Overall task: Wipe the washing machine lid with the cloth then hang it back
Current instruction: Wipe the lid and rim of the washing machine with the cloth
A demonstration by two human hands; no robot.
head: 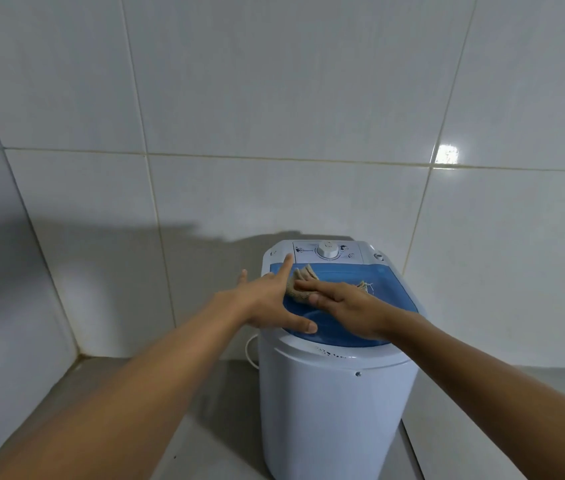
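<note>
Beige and rough, the cloth lies on the blue see-through lid of the washing machine, and we press it down with our right hand. That hand lies flat, fingers stretched out and close together, on top of the cloth and not closed around it. One bunch of the cloth sticks out past our fingertips near the lid's back left corner, and a frayed bit with loose threads shows behind the hand, nearer the middle of the lid. Our left hand is open too, with its fingers spread wide. Its thumb rests on the front part of the lid, one finger points up to the white strip at the back of the machine, and another finger hangs out past the left edge. The two hands sit just beside each other, and the cloth is tucked between them. Behind the lid we see a white control panel with a round dial in the middle. The machine is small, white and round, and it stands on a grey floor. A thin white cord loops down by its left side. Pale shiny wall tiles rise behind it, and a bright spot of light gleams on one tile to the right.
</note>
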